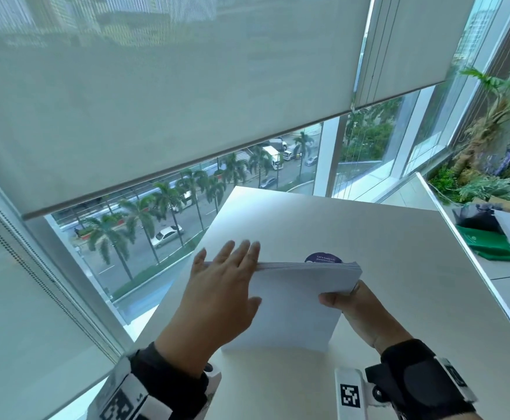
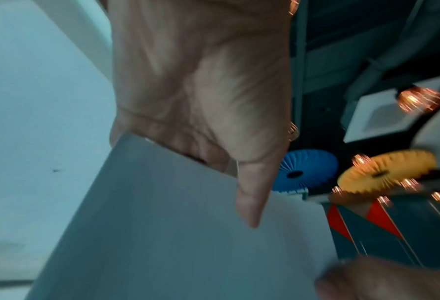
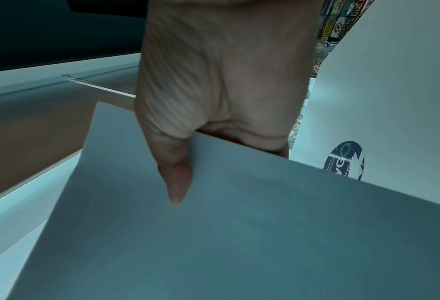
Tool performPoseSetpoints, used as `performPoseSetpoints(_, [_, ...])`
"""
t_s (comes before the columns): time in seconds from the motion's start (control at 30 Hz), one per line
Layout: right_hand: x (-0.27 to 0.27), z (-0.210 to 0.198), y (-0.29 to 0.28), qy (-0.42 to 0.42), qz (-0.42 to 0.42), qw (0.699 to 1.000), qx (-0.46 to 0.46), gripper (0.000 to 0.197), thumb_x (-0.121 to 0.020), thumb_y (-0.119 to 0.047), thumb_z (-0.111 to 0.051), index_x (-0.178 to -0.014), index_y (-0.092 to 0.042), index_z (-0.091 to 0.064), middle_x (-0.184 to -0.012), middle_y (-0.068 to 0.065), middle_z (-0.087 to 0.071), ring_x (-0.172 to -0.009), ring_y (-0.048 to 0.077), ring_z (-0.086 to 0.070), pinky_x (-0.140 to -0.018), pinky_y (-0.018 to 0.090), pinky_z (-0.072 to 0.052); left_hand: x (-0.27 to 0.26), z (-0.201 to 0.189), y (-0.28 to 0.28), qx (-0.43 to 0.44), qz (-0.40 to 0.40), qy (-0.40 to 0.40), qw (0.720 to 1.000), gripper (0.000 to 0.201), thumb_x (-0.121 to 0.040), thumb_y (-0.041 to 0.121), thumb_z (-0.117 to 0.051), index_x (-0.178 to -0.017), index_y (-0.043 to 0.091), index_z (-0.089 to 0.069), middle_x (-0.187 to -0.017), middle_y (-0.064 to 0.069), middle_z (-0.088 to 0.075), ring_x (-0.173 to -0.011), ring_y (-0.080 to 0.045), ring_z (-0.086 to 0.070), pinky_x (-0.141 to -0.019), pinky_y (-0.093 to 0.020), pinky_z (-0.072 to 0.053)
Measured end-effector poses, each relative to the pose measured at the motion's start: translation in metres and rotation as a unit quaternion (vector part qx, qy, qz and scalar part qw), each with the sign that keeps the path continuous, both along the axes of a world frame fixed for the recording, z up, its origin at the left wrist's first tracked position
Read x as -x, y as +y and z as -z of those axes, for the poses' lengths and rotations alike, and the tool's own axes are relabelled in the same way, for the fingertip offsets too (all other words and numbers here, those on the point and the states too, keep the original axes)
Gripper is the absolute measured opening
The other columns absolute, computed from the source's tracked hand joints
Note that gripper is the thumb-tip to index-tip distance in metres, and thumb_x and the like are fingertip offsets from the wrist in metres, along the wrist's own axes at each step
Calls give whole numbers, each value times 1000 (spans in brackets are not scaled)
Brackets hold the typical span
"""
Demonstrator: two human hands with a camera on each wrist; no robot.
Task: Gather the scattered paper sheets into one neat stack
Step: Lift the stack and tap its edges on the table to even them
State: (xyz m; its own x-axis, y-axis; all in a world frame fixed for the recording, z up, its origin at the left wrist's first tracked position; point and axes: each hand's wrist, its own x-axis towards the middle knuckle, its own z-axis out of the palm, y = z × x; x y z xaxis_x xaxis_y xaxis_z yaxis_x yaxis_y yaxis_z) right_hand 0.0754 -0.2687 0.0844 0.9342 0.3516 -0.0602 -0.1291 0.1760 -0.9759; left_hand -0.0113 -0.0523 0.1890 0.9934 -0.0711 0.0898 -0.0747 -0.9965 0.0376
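A stack of white paper sheets stands tilted on its lower edge on the white table. My left hand holds its left side, thumb on the front face and straight fingers reaching up behind the top edge. The left wrist view shows that thumb lying on the stack. On the right edge, my right hand pinches the stack, thumb in front and fingers hidden behind. In the right wrist view the right thumb presses the front sheet.
A round dark blue sticker on the table shows just behind the stack. A clear divider panel runs along the table's right side, with a green folder beyond it. The window and its blinds are close on the left.
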Motion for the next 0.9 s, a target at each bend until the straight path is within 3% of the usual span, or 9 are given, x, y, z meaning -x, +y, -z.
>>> performPoseSetpoints(0.1, [-1,-1,0,-3,-1,1000,-7,30,-57,-1,-67,-83,-13,-72,-79,-2,-75,-77,14,-66,-76,23,-51,-2,-1,1,19,20,-47,999,78,-90,50,-41,-150,30,6,-160,13,3,-146,-10,10,-116,-47,8])
performPoseSetpoints(0.23, [-3,2,-1,-2,-7,1000,-20,39,-45,-12,-84,-82,-13,-75,-81,-1,-75,-80,18,-66,-72,18,-54,-4,-2,5,5,34,-24,999,83,-89,48,-48,-149,33,5,-160,13,3,-148,-10,4,-119,-41,2])
performPoseSetpoints(0.33, [-4,5,-1,-8,-4,1000,-26,63,-27,-33,-94,-83,-14,-76,-83,0,-76,-78,13,-69,-72,18,-55,-7,-4,7,25,32,-39,998,83,-89,47,-50,-150,32,5,-160,12,4,-148,-11,6,-119,-38,2])
performPoseSetpoints(0.37, [-5,5,-1,-9,-2,1000,-23,62,-27,-33,-94,-83,-14,-76,-83,0,-76,-78,11,-69,-73,19,-55,-8,-6,5,24,35,-24,999,85,-88,47,-51,-150,32,5,-160,12,5,-148,-11,6,-119,-38,2])
performPoseSetpoints(0.43, [-5,3,-2,-10,-9,1000,-18,36,-44,-14,-86,-79,-17,-78,-82,-2,-76,-76,9,-69,-75,22,-53,-8,-8,0,25,42,11,999,87,-86,47,-54,-150,31,3,-161,10,2,-149,-12,2,-120,-40,-1])
performPoseSetpoints(0.57, [-3,2,-1,-14,-4,1000,-8,31,-56,-3,-67,-77,-22,-79,-78,-4,-76,-74,8,-68,-70,17,-52,-10,-15,-20,7,100,-66,993,87,-72,46,-63,-147,21,-26,-154,-1,-32,-142,-23,-32,-111,-51,-34])
performPoseSetpoints(0.7, [-2,-1,0,-14,-9,1000,-6,31,-56,-7,-72,-86,-14,-73,-82,-1,-75,-78,13,-67,-76,25,-50,-11,-1,-32,-10,118,7,993,98,-83,38,-62,-149,27,9,-161,3,5,-149,-20,3,-119,-45,-1])
performPoseSetpoints(0.8, [-3,1,-2,-21,-17,1000,-5,50,-38,-23,-87,-86,-16,-75,-85,1,-75,-82,15,-67,-76,22,-52,-14,2,-33,-1,127,-45,991,94,-84,39,-59,-150,27,7,-161,4,7,-149,-22,8,-118,-48,2])
performPoseSetpoints(0.9, [-4,4,-2,-15,-6,1000,-18,33,-52,-7,-75,-85,-13,-75,-86,3,-75,-85,20,-65,-80,28,-50,-12,1,-30,-5,124,-5,992,92,-86,39,-57,-150,27,7,-161,5,6,-149,-20,6,-118,-45,2])
